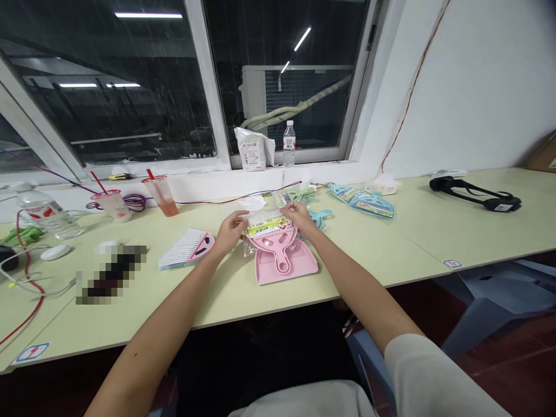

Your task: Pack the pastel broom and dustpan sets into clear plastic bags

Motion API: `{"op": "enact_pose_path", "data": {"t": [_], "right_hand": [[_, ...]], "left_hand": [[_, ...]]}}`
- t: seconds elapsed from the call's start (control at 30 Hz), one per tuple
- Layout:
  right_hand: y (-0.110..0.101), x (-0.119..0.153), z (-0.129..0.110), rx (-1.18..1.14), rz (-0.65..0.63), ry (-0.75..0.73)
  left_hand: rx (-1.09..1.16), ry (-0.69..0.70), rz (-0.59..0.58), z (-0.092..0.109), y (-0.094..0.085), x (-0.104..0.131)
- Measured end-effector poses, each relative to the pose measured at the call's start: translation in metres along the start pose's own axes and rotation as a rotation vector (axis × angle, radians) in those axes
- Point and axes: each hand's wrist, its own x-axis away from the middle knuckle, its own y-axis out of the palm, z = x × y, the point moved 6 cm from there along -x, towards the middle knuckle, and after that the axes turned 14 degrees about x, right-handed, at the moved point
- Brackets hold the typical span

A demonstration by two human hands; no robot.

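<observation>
Between my hands is a pink hand brush (pixel 276 242) with white bristles, partly in clear plastic wrapping and with a yellow label across it. My left hand (pixel 231 233) pinches its left edge, and my right hand (pixel 299 217) grips the upper right corner. The brush handle points toward me, over a pink dustpan (pixel 306 266) lying on the table. To the left of my left hand lie brushes (pixel 185 248) with white bristles, pink on top and light blue below. Behind my right hand, a teal handle (pixel 324 214) shows partly hidden.
Wrapped teal brush sets (pixel 372 204) lie at the back right, near a black strapped headset (pixel 475 194). Two drink cups (pixel 163 197) with red straws, a large water bottle (pixel 47 211) and cables stand left. A small bottle (pixel 289 145) is on the sill.
</observation>
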Motion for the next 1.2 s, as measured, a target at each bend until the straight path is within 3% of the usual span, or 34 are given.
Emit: {"op": "enact_pose_path", "data": {"t": [0.23,0.43,0.7,1.0,1.2], "right_hand": [[-0.004,-0.003,0.001,0.086,0.056,-0.105],[-0.013,-0.003,0.002,0.146,0.155,-0.09],[-0.017,-0.003,0.001,0.178,0.202,-0.07],[-0.024,-0.003,-0.005,0.192,0.22,-0.104],[-0.027,-0.006,-0.003,0.183,0.225,-0.076]], "left_hand": [[0.081,-0.005,0.065,-0.006,-0.003,-0.002],[0.201,-0.116,-0.052,-0.015,0.002,-0.002],[0.189,-0.145,-0.169,-0.004,0.005,0.001],[-0.132,0.089,-0.094,0.004,0.006,0.002],[-0.084,0.03,-0.183,0.007,0.007,0.003]]}}
